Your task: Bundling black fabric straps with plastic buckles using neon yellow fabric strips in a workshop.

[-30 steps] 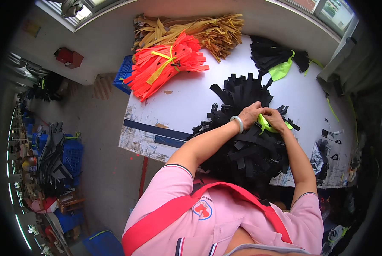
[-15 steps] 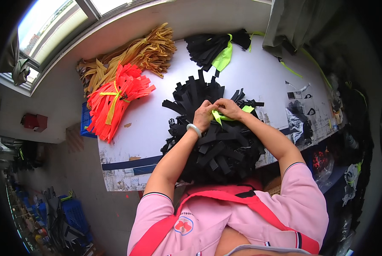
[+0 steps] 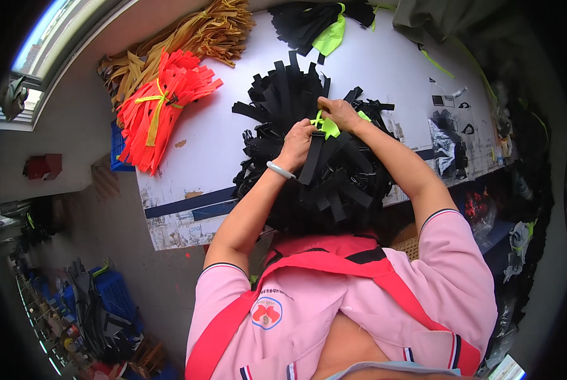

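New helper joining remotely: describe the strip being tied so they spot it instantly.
On the white table, find the big black strap pile in front of the person. At its top, between the left hand and right hand, sits the neon green strip, the pile's only bright piece.

Round red-and-white badge (image 3: 266, 313) on chest of my pink shirt. Small black-and-white tags (image 3: 437, 100) on white table to my right, beside clear bags (image 3: 447, 140) holding dark pieces. No screens, no signs.
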